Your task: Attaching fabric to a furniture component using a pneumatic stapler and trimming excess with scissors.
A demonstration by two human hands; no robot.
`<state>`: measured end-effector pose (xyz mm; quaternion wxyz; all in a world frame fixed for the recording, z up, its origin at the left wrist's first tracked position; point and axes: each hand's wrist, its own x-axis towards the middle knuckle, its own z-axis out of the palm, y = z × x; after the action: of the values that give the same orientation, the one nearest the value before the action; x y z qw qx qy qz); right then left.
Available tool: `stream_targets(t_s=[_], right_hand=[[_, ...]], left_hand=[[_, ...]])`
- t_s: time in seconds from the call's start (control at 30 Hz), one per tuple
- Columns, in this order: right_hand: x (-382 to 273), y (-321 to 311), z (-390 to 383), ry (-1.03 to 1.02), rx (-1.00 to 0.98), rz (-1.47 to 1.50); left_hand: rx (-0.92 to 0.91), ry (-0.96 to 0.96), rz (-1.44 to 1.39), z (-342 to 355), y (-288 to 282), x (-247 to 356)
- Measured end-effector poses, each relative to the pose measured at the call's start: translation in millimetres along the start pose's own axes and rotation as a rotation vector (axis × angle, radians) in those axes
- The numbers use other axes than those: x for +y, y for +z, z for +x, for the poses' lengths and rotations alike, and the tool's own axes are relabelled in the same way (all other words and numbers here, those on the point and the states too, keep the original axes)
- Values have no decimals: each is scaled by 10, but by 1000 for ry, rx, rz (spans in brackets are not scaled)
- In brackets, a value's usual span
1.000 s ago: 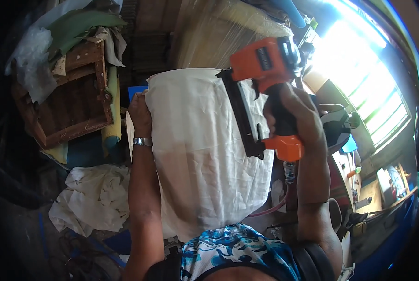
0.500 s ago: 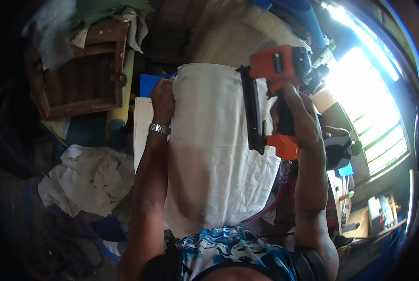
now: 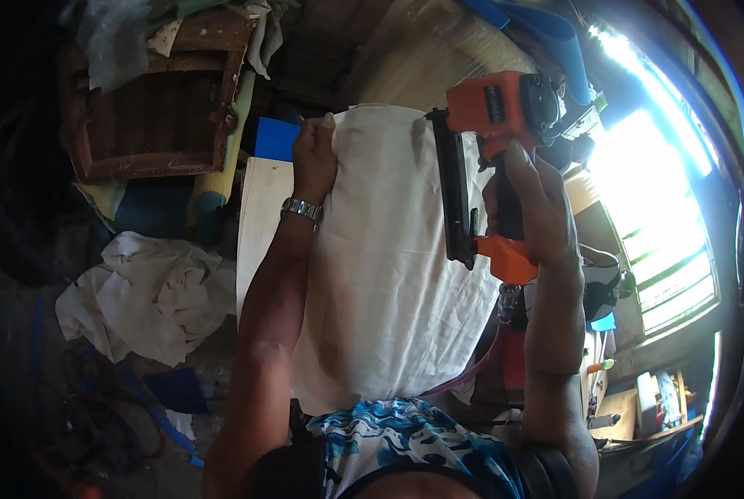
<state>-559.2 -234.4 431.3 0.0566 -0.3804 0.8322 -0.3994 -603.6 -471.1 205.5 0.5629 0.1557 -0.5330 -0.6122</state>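
**Fabric pulled over the panel, stapler at its far right edge**

The left hand (image 3: 313, 158) is closed on the far edge of a cream-white sheet of woven fabric (image 3: 388, 274), fingers curled over the top so the cloth is drawn taut across the flat panel beneath it. The right hand (image 3: 534, 212) is wrapped tightly round the grip of an orange and black pneumatic staple gun (image 3: 484, 166), whose long black magazine lies along the cloth just left of that hand, nose pointing to the far edge. A reddish air hose (image 3: 480, 366) drops from the gun's base below the right wrist.

As a judgement, the covering is part done: the fabric already lies smooth over most of the panel, and fastening appears to be in hand at the far right corner. No staples can be made out, so how many edges are fixed cannot be told. The near edge hangs loose towards the person's patterned blue shirt (image 3: 405, 432), which suggests that side remains.

Left of the left forearm lie a pale wooden board (image 3: 259, 216) and a crumpled white cloth (image 3: 143, 291) on the floor.
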Motion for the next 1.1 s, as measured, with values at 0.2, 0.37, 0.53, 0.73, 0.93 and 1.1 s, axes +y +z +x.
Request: stream_targets(t_s=[0.2,0.37,0.53,0.73,0.93,1.1], right_hand=[[-256,-59,22,12,-53,-164],[-548,-194,50,11,-109,-266],[-641,-210,34,15,-89,-264],[-573,-148,155,55,-124,-278],[-575,8,198,98,-108,-343],[-627,58,209,119,-151,-365]], left_hand=[[-92,-16,40,21,-4,36],[-200,-28,132,167,-7,62],[-184,-100,56,250,-28,104],[79,105,128,153,169,109],[130,134,57,137,163,62],[109,96,45,125,156,115]])
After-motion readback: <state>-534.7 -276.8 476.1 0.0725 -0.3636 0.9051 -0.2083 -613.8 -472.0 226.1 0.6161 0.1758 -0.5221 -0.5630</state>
